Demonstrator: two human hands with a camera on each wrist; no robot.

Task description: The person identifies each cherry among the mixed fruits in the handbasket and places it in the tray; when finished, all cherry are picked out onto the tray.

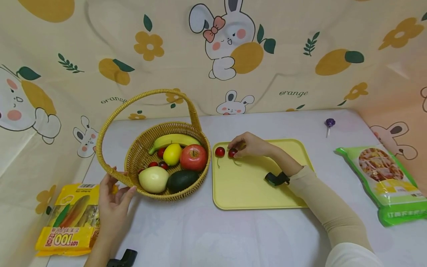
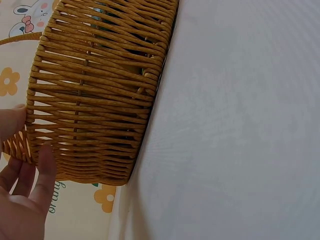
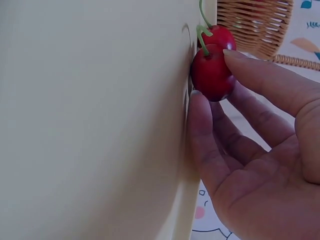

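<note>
On the yellow tray point(image 1: 247, 191), my right hand point(image 1: 251, 144) pinches a red cherry point(image 3: 212, 75) with a green stem between thumb and fingertips, low over the tray's left part. Beside it, to the left, lies another cherry point(image 1: 219, 151). My left hand point(image 1: 113, 202) holds the woven basket point(image 2: 95, 95) at its left rim, where the handle joins. In the basket are a banana point(image 1: 176, 140), a lemon point(image 1: 172, 154), a red apple point(image 1: 193, 157), a pale round fruit point(image 1: 154, 180), a dark green avocado point(image 1: 182, 180) and several cherries, partly hidden by the other fruit.
A yellow candy bag point(image 1: 68, 222) lies left of the basket, by my left forearm. To the right of the tray are a green snack bag point(image 1: 383, 181) and a purple lollipop point(image 1: 330, 122). A patterned cloth backs the white table point(image 1: 200, 237).
</note>
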